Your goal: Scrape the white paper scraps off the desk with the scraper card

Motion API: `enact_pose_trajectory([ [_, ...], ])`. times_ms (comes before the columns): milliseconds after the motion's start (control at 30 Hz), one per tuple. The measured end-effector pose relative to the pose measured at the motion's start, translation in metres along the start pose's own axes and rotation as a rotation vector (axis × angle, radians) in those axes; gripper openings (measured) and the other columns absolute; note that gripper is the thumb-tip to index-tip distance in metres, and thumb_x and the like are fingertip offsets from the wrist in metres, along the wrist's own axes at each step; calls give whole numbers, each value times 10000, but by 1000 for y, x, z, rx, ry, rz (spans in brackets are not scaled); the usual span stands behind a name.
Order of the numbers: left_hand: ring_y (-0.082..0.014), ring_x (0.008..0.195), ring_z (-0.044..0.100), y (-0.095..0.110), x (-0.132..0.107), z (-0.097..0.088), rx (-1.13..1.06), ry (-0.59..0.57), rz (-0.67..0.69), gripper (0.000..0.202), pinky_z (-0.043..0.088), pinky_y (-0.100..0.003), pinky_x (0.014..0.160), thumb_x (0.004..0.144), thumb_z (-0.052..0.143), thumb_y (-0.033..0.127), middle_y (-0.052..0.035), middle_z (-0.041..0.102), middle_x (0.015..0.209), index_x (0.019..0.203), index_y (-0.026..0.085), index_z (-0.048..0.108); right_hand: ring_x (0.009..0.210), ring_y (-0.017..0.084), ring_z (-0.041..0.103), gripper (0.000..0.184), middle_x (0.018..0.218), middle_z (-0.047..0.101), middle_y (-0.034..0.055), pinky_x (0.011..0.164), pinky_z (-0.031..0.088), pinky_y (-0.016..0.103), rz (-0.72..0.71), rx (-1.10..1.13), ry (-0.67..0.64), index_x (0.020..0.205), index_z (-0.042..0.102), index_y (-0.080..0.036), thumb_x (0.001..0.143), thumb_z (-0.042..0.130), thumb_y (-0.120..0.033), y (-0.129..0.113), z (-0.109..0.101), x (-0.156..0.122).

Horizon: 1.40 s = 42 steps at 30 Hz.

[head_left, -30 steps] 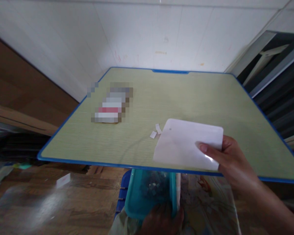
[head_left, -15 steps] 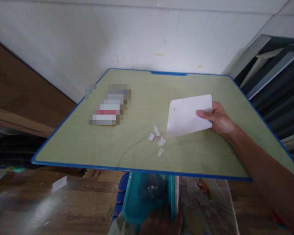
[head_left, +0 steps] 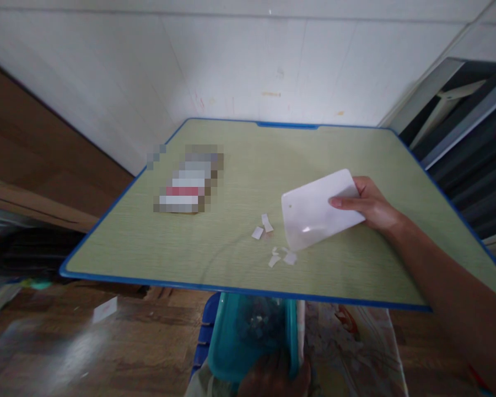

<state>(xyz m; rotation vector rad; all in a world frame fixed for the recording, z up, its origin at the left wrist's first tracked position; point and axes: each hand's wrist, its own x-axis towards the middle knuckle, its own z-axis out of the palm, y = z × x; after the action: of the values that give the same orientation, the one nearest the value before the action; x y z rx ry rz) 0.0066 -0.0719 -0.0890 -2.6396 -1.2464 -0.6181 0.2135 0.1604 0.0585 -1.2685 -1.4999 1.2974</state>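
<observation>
My right hand (head_left: pixel 376 207) grips a thin white board (head_left: pixel 314 215) with rounded corners and a small hole, thumb on its upper face. The board is tilted, its lower edge close to the tabletop. Several small white paper scraps (head_left: pixel 289 257) lie just left of and below it. Under the table's front edge, my left hand (head_left: pixel 275 377) is closed on the near rim of a teal plastic basin (head_left: pixel 227 353). Its fingers are partly dark and hard to see. Inside the basin is a dark, glinting heap (head_left: pixel 260 322) that I cannot make out.
The green table (head_left: pixel 231 220) has a blue edge and stands against a white wall (head_left: pixel 240 60). A pixelated flat item (head_left: pixel 186 182) lies on its left. Below are a blue slatted stool (head_left: pixel 202 344), a patterned cloth (head_left: pixel 351 353) and a white card (head_left: pixel 106 310) on the floor.
My right hand has tilted the board and brought it lower and nearer. Some scraps have shifted toward the front edge and spread out. My left hand stays at the basin.
</observation>
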Motion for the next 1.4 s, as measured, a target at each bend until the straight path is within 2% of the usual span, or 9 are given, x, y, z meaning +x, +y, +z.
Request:
enact_pose_trajectory([
  [133, -150, 405, 458, -1, 1, 0, -5, -22, 13, 299, 384, -246, 319, 587, 612, 300, 34, 490, 504, 879, 287, 551, 496, 117, 561, 240, 664, 646, -4, 435, 430, 228, -13, 36, 38, 749, 637, -188, 558, 690, -323, 0, -2, 0],
  [300, -149, 431, 474, -2, -1, -2, 4, -22, 14, 270, 405, -242, 357, 619, 593, 293, 28, 500, 517, 886, 291, 549, 495, 127, 571, 222, 643, 645, 1, 430, 428, 232, 21, -10, -72, 709, 647, -181, 545, 697, -322, 0, -6, -1],
  [467, -160, 410, 458, -1, 1, -3, 24, -20, -3, 288, 380, -257, 326, 610, 599, 324, 26, 484, 500, 892, 292, 551, 583, 137, 601, 233, 732, 666, -6, 511, 477, 257, -54, 1, 11, 775, 647, -206, 575, 681, -322, -1, 1, -4],
  [633, -144, 387, 441, 0, 4, -3, 29, 12, 6, 277, 373, -239, 317, 612, 591, 291, 33, 469, 482, 887, 289, 554, 638, 136, 614, 208, 768, 671, -6, 583, 493, 266, -36, -29, -117, 770, 657, -205, 584, 678, -294, -3, 11, -4],
  [733, -152, 408, 458, -1, 2, -3, 26, -12, 5, 286, 386, -248, 330, 618, 589, 306, 26, 489, 501, 901, 289, 554, 600, 130, 606, 209, 732, 666, -10, 546, 486, 253, -8, -22, -153, 754, 658, -198, 566, 686, -285, -4, 7, -3],
  [833, -152, 436, 473, -1, 0, -2, 6, -45, 21, 325, 400, -248, 349, 577, 627, 301, 32, 500, 520, 892, 288, 552, 535, 112, 586, 180, 669, 654, -18, 488, 461, 222, 9, 3, -135, 714, 658, -190, 557, 692, -270, -5, -1, -5],
  [967, -150, 419, 463, -2, -1, -2, 3, -15, 24, 288, 397, -247, 352, 591, 615, 308, 33, 497, 510, 871, 289, 550, 550, 109, 592, 165, 694, 662, -20, 505, 466, 219, -27, 43, -118, 723, 661, -196, 570, 686, -253, -4, -5, -6],
  [1167, -150, 419, 461, -2, 1, -4, 6, -33, 15, 398, 394, -249, 345, 510, 682, 326, 37, 498, 514, 888, 292, 559, 581, 123, 607, 208, 681, 667, -15, 516, 474, 218, 35, -1, -289, 757, 667, -186, 558, 685, -243, -9, -2, -4],
  [1400, -155, 413, 463, -1, -1, -2, 6, -50, -5, 290, 381, -246, 348, 604, 620, 326, 27, 490, 507, 887, 304, 565, 556, 76, 591, 148, 668, 664, -27, 496, 427, 133, 110, -43, -514, 746, 654, -114, 601, 640, -142, -9, -28, -4],
])
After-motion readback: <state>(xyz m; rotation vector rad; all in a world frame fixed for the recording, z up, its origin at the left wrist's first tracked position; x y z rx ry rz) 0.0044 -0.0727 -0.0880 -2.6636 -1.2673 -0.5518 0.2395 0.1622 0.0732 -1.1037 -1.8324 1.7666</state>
